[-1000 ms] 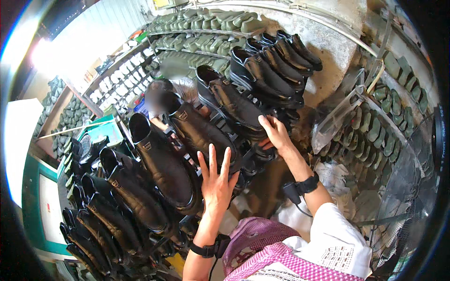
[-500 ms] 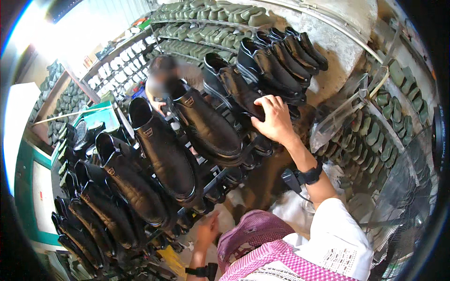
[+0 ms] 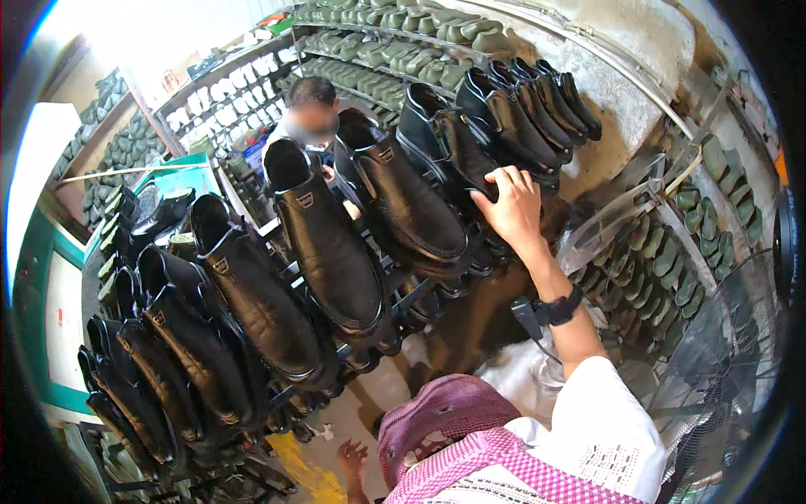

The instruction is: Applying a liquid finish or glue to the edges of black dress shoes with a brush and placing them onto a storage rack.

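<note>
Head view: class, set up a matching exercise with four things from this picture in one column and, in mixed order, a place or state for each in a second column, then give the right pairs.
Things:
1. right hand
2. left hand
3. black boots
4. green shoe forms

Places or states:
A. lowered near the floor, holding nothing
B. lined up on the top wall shelves
C. resting on a boot on the rack
D. standing in rows on a metal rack

Pairs: 1-C, 2-A, 3-D, 4-B
</note>
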